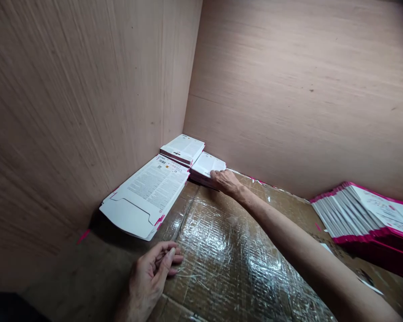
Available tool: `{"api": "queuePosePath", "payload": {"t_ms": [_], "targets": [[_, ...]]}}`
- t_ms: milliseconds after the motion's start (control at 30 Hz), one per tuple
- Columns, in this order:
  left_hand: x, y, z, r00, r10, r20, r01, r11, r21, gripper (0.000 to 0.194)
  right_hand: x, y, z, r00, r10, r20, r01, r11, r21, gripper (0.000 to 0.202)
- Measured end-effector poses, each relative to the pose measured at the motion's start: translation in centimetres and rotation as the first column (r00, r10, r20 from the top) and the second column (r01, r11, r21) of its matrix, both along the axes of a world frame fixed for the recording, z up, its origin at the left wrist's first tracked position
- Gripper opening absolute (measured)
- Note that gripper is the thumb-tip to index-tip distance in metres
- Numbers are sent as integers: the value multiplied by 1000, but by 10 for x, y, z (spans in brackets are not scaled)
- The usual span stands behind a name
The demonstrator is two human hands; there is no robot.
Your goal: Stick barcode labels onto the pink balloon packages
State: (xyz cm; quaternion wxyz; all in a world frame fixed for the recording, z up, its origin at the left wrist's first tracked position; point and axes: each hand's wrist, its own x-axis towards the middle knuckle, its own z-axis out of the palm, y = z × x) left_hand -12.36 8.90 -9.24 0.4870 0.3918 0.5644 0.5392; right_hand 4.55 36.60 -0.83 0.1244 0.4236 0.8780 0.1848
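Note:
My right hand (226, 182) reaches far forward, its fingers closed on the near right corner of a short stack of white flattened cartons (206, 164). Touching that stack on the left, a second stack of flattened cartons (184, 147) fills the corner. A longer flattened carton (154, 190) with fine print, a barcode and a cut flap lies in front of it, along the left wall. Below this carton my left hand (154, 273) hovers palm inward, fingers loosely curled and holding nothing. The right fingertips are partly hidden at the stack's edge.
Plywood walls rise at the left (97, 89) and at the back (289, 89). Brown cardboard under shiny film (221, 241) covers the floor. At the right lies a fanned row of white and magenta flattened cartons (352, 214). Paper scraps lie along the back wall.

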Motion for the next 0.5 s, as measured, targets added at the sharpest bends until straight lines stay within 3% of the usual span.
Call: {"api": "queuePosePath", "payload": {"t_ms": [100, 167, 267, 333, 433, 500], "targets": [[-1, 0, 2, 1000, 16, 0, -16, 1000, -5, 34, 0, 0, 9, 995, -49, -83, 55, 996, 70, 30], [-2, 0, 5, 1000, 30, 0, -30, 1000, -8, 32, 8, -5, 25, 990, -65, -126, 77, 993, 95, 32], [1, 1, 15, 998, 62, -17, -62, 998, -5, 33, 36, -33, 65, 982, -71, -175, 94, 987, 128, 31], [10, 5, 28, 984, 160, -74, -154, 985, 74, 36, 63, -65, 95, 978, -28, -209, 55, 991, 125, 28], [35, 18, 56, 915, 330, -232, -252, 917, 310, 66, 102, -117, 131, 951, 83, -298, -100, 994, -41, 24], [55, 27, 74, 907, 265, -329, -129, 915, 381, 74, 123, -144, 139, 910, 96, -403, -216, 940, -264, 23]]}}
